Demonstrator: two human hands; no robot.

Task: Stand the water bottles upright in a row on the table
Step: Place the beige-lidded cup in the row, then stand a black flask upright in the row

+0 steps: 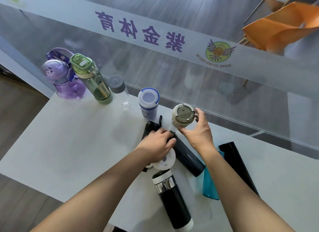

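Along the far edge of the white table (pixel 69 145) stand a purple bottle (pixel 60 78), a green bottle (pixel 91 79), a clear bottle with a grey cap (pixel 117 85) and a white-and-blue bottle (pixel 148 102). My right hand (pixel 198 130) grips a beige-lidded bottle (pixel 183 115), upright to the right of the white-and-blue one. My left hand (pixel 157 143) rests on a black bottle (pixel 150 128) lying flat, fingers curled over it. Also lying down are a dark grey bottle (pixel 188 155), a black bottle with a silver band (pixel 172 197), a teal bottle (pixel 210 183) and a long black bottle (pixel 236 164).
A glass partition (pixel 189 73) with a frosted band and purple lettering rises right behind the table's far edge. An orange chair (pixel 283 26) stands beyond it. A white round lid (pixel 164 161) lies under my left wrist. The table's left half holds nothing.
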